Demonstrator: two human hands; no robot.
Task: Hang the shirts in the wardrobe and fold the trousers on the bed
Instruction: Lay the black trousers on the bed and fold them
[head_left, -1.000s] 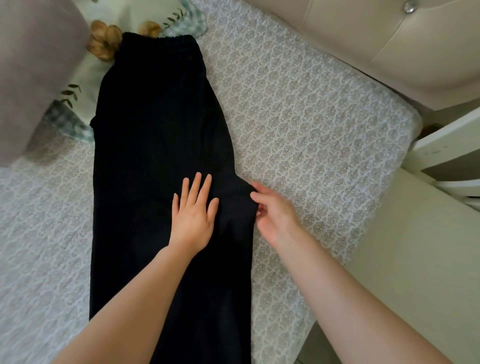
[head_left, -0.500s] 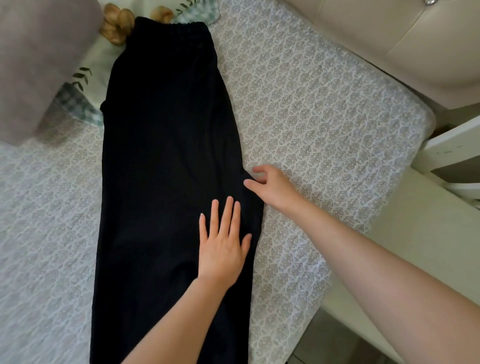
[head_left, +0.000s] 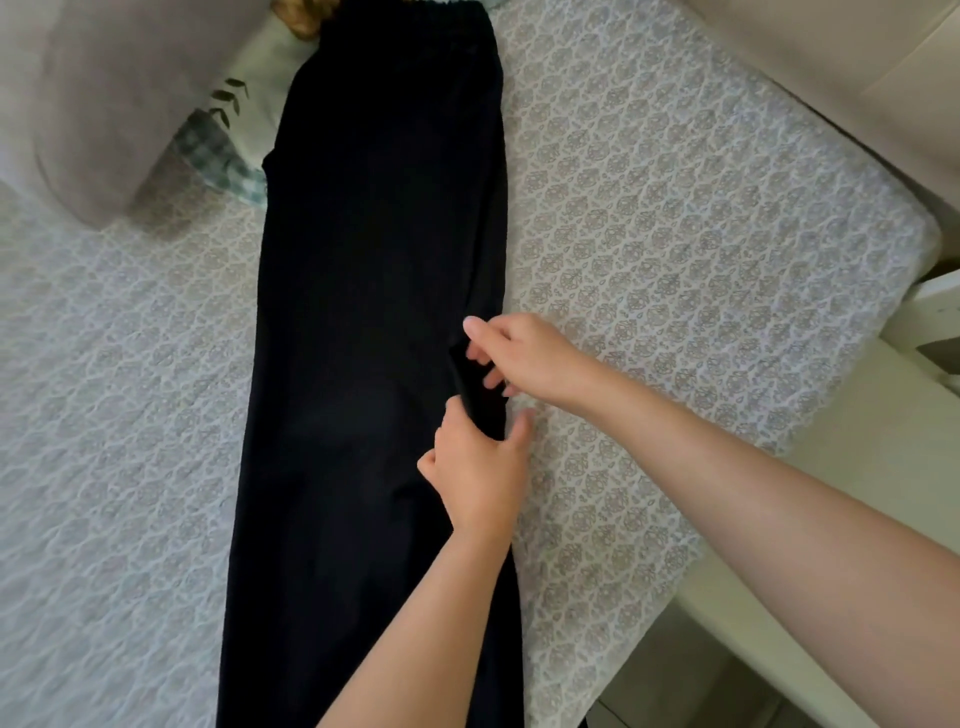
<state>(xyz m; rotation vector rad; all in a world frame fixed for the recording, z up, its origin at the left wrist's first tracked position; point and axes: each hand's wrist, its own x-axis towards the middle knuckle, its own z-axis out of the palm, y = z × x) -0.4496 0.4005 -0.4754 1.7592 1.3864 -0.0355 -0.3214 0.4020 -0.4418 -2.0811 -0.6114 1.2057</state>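
Trousers (head_left: 374, 312): we count 1 black pair, flat & lengthwise on the bed (head_left: 675, 234), waistband at the far end, legs apparently stacked one on the other. We have 2 hands at its R edge, approx. mid-length: right hand (head_left: 530, 358) pinches a small turned-up flap of cloth, left hand (head_left: 480, 467) just below grips the same edge btw thumb & fingers. Also 1 grey pillow (head_left: 104, 93) top L, 1 floral cushion (head_left: 228, 140) partly under the waistband.

Soft cloth throughout, all of it matt.
The trousers (head_left: 374, 312) are dull, smooth-lying cloth; the bed cover (head_left: 675, 234) is quilted, puckered patterned cloth; the pillowcase (head_left: 228, 150) at its far edge is printed cloth; the headboard (head_left: 831, 62) looks smooth padded upholstery.
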